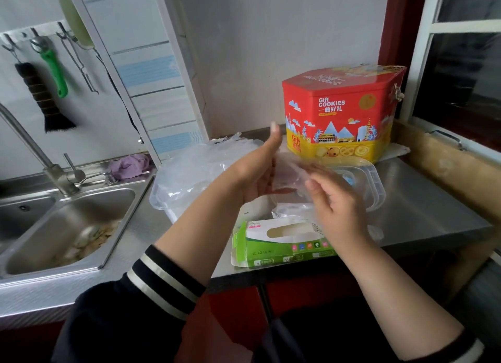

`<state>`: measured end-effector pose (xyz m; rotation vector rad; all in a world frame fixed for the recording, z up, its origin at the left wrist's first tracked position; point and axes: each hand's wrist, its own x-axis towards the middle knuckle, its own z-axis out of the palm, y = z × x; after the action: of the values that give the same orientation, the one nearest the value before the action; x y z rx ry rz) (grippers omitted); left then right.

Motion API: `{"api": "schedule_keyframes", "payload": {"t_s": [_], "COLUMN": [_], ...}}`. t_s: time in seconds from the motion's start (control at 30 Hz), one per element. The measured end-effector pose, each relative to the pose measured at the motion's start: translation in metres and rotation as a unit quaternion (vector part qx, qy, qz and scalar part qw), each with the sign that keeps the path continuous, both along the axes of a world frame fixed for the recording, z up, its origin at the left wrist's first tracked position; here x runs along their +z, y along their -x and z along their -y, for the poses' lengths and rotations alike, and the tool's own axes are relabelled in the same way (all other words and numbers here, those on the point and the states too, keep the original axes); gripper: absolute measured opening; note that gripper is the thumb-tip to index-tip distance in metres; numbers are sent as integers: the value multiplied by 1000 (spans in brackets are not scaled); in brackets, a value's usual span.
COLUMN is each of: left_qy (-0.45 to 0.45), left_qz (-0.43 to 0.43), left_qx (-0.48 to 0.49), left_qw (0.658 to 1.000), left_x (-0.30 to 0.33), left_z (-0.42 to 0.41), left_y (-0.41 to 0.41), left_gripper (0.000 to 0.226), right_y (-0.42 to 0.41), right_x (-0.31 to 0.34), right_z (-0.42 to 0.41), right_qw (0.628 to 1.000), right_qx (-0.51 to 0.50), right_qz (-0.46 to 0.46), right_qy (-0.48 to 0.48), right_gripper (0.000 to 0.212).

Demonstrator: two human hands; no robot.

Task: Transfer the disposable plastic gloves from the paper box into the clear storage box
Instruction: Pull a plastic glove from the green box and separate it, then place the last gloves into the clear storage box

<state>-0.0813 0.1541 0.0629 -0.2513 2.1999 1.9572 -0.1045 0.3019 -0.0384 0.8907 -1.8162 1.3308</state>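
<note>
A green and white paper box (282,243) lies at the counter's front edge with its end flap open. Behind it to the left stands the clear storage box (165,202), heaped with thin plastic gloves (195,167). Its clear lid (375,183) lies to the right. Above the paper box, my left hand (260,170) is held upright with straight fingers, palm facing right. My right hand (336,200) faces it with loosely extended fingers. A crumpled clear glove bundle (290,178) sits between the two palms, touched by both. Motion blur hides the exact finger contact.
A red and yellow cookie tin (341,113) stands at the back right by the window frame (423,64). A steel sink (67,227) with a tap (35,151) is at the left, a purple cloth (130,166) behind it. Utensils hang on the wall.
</note>
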Motion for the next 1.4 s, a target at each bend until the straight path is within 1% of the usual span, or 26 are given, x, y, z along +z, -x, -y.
{"api": "schedule_keyframes", "payload": {"t_s": [0.07, 0.1, 0.13, 0.17, 0.2, 0.27, 0.3, 0.33, 0.4, 0.47, 0.6, 0.67, 0.73, 0.87, 0.93, 1.0, 1.1, 1.17, 1.2, 1.27, 1.37, 1.4], "left_qy": [29, 31, 18, 1, -14, -14, 9, 51, 148, 207, 247, 278, 327, 432, 467, 501, 546, 564, 569, 574, 565, 560], "left_qz": [-30, -44, -53, -58, -60, -73, -86, -102, -120, -120, -114, -102, -100, -73, -68, -65, -85, -97, -110, -167, -289, -324], "left_qx": [20, 35, 44, 46, 45, 51, 71, 104, 189, 262, 330, 352, 358, 351, 348, 348, 343, 349, 359, 384, 393, 385], "left_qw": [999, 998, 997, 997, 997, 996, 994, 988, 963, 935, 904, 888, 869, 828, 810, 790, 759, 742, 732, 703, 665, 659], "left_x": [6, 8, 11, 15, 21, 35, 42, 50, 60, 61, 44, 31, 17, -1, -4, -4, -5, -1, 2, 8, 10, 9], "left_z": [-2, -4, -5, -4, -2, 12, 23, 37, 67, 95, 133, 148, 161, 171, 171, 172, 175, 171, 166, 151, 128, 119], "left_y": [-1, -1, -1, -2, -3, -4, -5, -5, -3, 1, 4, 4, 5, 0, 0, 1, 2, 0, -3, -8, -14, -15], "left_gripper": [39, 24, 16, 14, 17, 24, 26, 26, 21, 20, 21, 27, 29, 26, 27, 29, 30, 31, 33, 33, 28, 26], "right_y": [5, 6, 7, 8, 8, 8, 8, 7, 7, 7, 10, 13, 13, 9, 7, 6, 6, 8, 8, 9, 13, 14], "right_x": [-1, 0, 2, 3, 6, 11, 14, 16, 17, 13, 3, -1, -5, -10, -8, -6, -2, 0, 0, 1, -2, -3], "right_z": [3, 5, 7, 8, 8, 10, 10, 10, 9, 7, 7, 9, 9, 8, 7, 7, 6, 4, 3, 1, -1, -1], "right_qw": [998, 997, 996, 994, 992, 991, 992, 994, 996, 997, 998, 997, 993, 971, 958, 943, 912, 890, 881, 868, 862, 864], "right_qx": [-12, -20, -28, -35, -39, -35, -28, -19, -18, -25, -46, -43, -38, -22, -11, -8, -27, -27, -20, -3, -6, -13], "right_qz": [-38, -45, -54, -69, -83, -90, -85, -78, -60, -44, -11, 22, 63, 160, 187, 210, 228, 243, 254, 278, 314, 320], "right_qy": [-49, -59, -67, -78, -89, -95, -88, -79, -71, -65, -52, -59, -89, -177, -217, -259, -341, -385, -399, -412, -397, -389], "right_gripper": [29, 30, 32, 33, 35, 39, 40, 40, 40, 38, 36, 37, 39, 30, 35, 45, 59, 64, 65, 64, 49, 43]}}
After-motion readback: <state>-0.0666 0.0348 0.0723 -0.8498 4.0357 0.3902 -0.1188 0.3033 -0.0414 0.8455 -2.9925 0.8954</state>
